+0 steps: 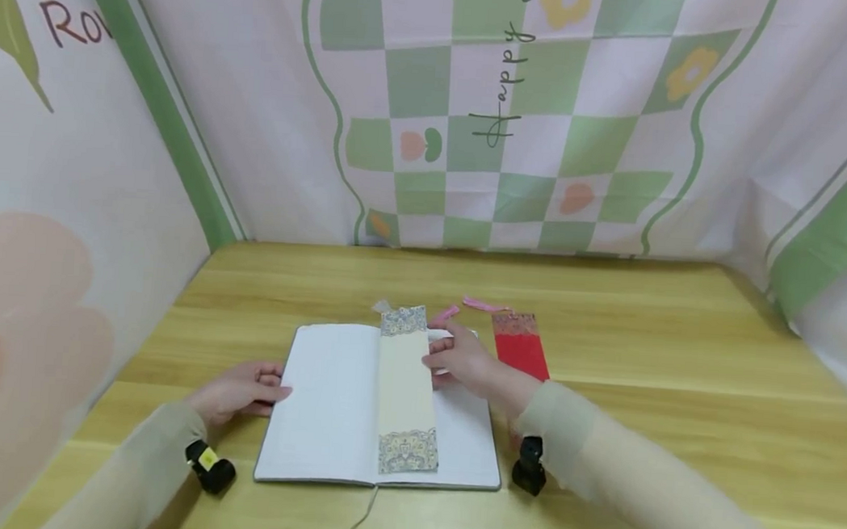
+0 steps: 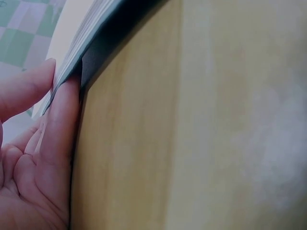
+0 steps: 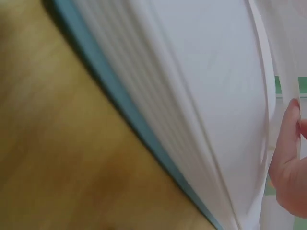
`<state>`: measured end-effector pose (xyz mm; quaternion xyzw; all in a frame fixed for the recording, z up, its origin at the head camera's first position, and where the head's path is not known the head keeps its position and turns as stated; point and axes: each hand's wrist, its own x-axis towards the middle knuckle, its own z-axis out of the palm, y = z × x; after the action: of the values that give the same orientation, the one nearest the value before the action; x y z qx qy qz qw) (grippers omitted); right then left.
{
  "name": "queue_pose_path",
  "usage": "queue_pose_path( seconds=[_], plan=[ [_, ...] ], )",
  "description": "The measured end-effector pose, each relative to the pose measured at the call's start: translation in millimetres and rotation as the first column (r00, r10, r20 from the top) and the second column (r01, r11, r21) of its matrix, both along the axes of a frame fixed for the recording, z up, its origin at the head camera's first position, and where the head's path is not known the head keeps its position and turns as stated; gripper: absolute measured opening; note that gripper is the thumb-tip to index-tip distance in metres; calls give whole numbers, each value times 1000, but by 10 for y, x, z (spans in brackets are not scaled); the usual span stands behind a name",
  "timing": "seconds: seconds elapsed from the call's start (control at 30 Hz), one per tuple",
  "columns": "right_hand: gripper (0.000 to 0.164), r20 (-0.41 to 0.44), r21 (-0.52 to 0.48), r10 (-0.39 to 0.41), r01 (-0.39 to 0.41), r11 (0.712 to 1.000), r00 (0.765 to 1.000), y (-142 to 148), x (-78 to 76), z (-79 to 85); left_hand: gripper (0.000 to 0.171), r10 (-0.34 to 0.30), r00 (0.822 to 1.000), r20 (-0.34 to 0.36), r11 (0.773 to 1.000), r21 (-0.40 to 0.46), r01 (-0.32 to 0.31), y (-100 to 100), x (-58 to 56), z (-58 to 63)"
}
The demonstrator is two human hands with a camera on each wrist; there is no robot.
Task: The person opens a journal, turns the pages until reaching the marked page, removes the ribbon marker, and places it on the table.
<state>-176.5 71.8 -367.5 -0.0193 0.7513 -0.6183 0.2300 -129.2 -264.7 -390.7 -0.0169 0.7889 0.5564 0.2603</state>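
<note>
From where I'm standing, looking across with the seated person, an open notebook lies in the middle of the worktop, blank pages showing, its ribbon trailing out at six o'clock. Within its spread, over the gutter and the right page, there's a cream bookmark with patterned ends, its top poking past the pages at twelve; whether it touches the paper I can't tell. The right hand pinches its three o'clock edge. At the notebook's nine o'clock, the left hand grips the cover and pages, thumb above, a finger beneath. A red bookmark lies at two o'clock, partly behind the right arm, near a pink tassel.
</note>
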Motion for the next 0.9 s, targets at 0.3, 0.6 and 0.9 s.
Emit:
queue_pose_path(
  seconds=[0.3, 0.6, 0.9],
  plan=[
    [64, -56, 23, 41, -40, 999, 998, 355, -79, 129, 19, 1, 1000, 5, 1000, 1, -1, 12, 13, 4],
    [61, -125, 9, -11, 12, 1000, 992, 823, -247, 222, 16, 6, 1000, 17, 1000, 5, -6, -6, -3, -4],
    [65, -193, 72, -17, 31, 997, 981, 1445, -439, 224, 18, 2, 1000, 16, 1000, 13, -2, -18, -18, -14]
  ],
)
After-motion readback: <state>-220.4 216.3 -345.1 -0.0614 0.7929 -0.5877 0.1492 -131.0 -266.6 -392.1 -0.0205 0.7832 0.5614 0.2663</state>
